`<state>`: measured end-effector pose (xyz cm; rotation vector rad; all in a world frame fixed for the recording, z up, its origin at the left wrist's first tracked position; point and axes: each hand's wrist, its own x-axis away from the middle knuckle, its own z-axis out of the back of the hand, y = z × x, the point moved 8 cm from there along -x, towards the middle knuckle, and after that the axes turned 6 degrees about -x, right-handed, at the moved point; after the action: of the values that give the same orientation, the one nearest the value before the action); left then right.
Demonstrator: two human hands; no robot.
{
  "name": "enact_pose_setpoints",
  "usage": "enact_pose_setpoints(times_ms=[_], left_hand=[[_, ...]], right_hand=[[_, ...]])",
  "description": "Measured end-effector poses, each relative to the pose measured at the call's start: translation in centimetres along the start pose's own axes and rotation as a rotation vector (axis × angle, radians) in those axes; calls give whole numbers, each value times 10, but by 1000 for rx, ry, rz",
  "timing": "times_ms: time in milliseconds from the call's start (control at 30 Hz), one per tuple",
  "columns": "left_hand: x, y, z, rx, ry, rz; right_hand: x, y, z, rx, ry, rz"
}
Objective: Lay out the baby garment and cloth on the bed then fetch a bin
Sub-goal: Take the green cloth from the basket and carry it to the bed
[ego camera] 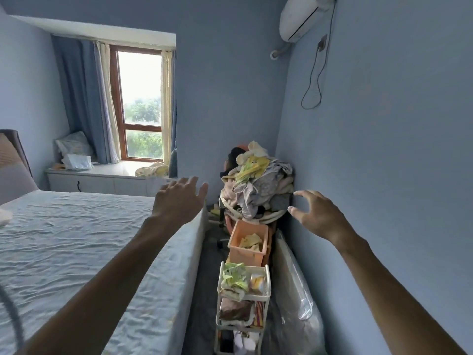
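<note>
Reaching stage, I judge: my left hand [179, 201] and right hand [316, 216], both released, empty, near clothes heap [256, 185]; bed [76, 239] bare. Next: grasp garment.

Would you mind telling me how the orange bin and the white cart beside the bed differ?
The orange bin is one solid-walled box; the white cart is a slatted rack of stacked tiers. The bin stands farther from the camera, next to the clothes pile; the cart is nearer. The bin shows some yellow cloth; the cart's tiers look crammed. Both stand in the gap between bed and wall.
</note>
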<state>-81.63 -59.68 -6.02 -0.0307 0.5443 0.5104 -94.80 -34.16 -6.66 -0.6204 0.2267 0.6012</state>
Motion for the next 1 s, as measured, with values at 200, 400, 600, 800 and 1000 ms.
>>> enact_pose_setpoints(times_ms=[200,400,600,800,1000], left_hand=[[-104,-3,-132,98,-64,-33],[-197,-17,-279,138,-187,-103],[-239,-22,-430,355,-457,-196],[-205,-1,-574,458,-787,-175],[-124,-2,-712,414,-1082,-30]], right_hand=[[-106,54,-81,-76,-80,-75],[-219,116,-178,-173,-193,-214],[-274,196,-297,-337,-298,-394],[-270,269,-417,-513,-568,-529],[-252,349,-554,-550,-735,-649]])
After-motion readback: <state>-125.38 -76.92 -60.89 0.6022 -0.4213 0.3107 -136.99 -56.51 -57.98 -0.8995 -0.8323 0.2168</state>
